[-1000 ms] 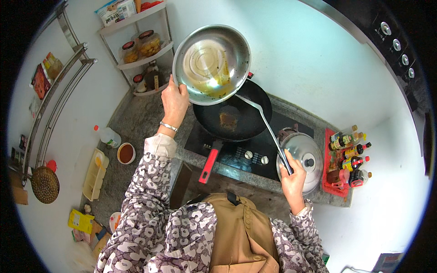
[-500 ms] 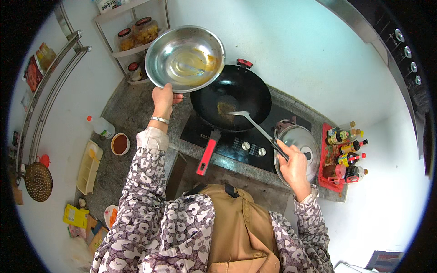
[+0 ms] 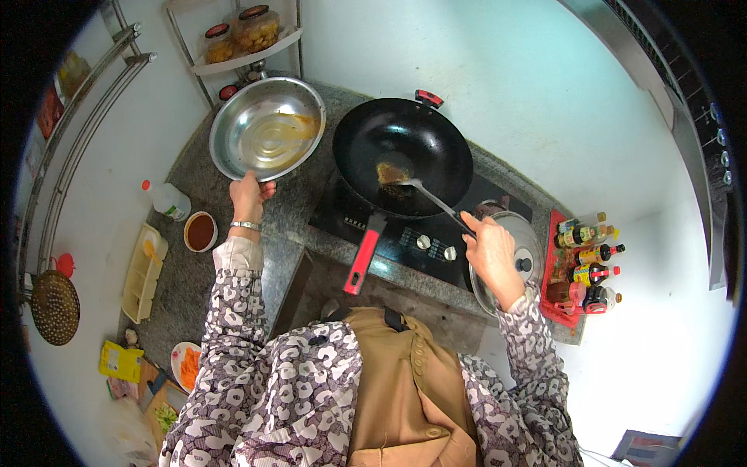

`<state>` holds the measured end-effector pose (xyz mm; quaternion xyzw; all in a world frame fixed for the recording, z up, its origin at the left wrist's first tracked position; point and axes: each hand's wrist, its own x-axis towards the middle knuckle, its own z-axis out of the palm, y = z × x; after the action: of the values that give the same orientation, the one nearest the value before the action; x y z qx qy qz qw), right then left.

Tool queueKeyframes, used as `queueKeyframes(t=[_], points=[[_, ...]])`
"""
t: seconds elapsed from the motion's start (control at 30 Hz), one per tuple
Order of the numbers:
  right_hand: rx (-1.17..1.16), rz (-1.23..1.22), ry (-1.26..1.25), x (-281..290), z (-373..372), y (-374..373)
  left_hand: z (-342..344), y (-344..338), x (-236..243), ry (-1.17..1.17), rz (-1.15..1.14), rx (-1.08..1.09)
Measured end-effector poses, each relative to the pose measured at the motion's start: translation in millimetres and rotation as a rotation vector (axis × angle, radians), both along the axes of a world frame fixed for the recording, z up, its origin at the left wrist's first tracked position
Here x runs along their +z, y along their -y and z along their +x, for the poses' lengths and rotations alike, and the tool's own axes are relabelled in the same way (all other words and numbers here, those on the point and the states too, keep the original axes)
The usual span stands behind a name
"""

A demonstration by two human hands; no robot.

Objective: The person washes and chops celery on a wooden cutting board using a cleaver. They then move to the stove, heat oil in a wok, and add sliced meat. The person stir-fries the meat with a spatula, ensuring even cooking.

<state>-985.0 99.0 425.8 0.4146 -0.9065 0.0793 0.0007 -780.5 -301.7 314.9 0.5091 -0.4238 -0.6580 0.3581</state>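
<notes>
My left hand (image 3: 247,196) grips the near rim of a steel bowl (image 3: 233,140), which is tilted and has a smear of yellowish liquid inside. The bowl is left of a black wok (image 3: 428,144) with red handles, which sits on the cooktop. My right hand (image 3: 492,253) is closed round the dark handle of a spatula (image 3: 436,200). Its metal blade rests in the wok beside a small brownish patch of food (image 3: 393,173). Under my right wrist lies a steel lid (image 3: 525,233) with a dark knob.
On the left of the counter stand a bowl of red-brown sauce (image 3: 201,232), a white bottle (image 3: 167,201), a cream divided tray (image 3: 142,272) and a plate of orange pieces (image 3: 187,366). A red tray (image 3: 554,268) of sauce bottles is at the right. Jars (image 3: 257,31) fill a corner shelf.
My left hand has moved the steel bowl left and lower, away from over the wok. My right hand has shifted slightly up and left with the spatula, still in the wok.
</notes>
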Motion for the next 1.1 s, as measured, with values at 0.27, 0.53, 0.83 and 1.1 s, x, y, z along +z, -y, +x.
queueKeyframes(t=[0.27, 0.53, 0.83, 1.1], points=[[0.012, -0.114, -0.102, -22.6, -37.7, 48.2, 24.7, -1.9, -42.4, 0.0, 0.073, 0.057], [0.068, -0.002, -0.072, -19.5, -42.3, 31.1, 45.4, 5.1, -80.7, 0.04, 0.13, 0.102], [0.001, 0.098, -0.056, 36.4, -18.3, -41.9, 53.8, 10.7, -96.0, 0.06, 0.167, 0.127], [0.021, 0.115, -0.088, 31.2, -4.3, -48.6, 49.8, 12.1, -109.2, 0.049, 0.193, 0.091]])
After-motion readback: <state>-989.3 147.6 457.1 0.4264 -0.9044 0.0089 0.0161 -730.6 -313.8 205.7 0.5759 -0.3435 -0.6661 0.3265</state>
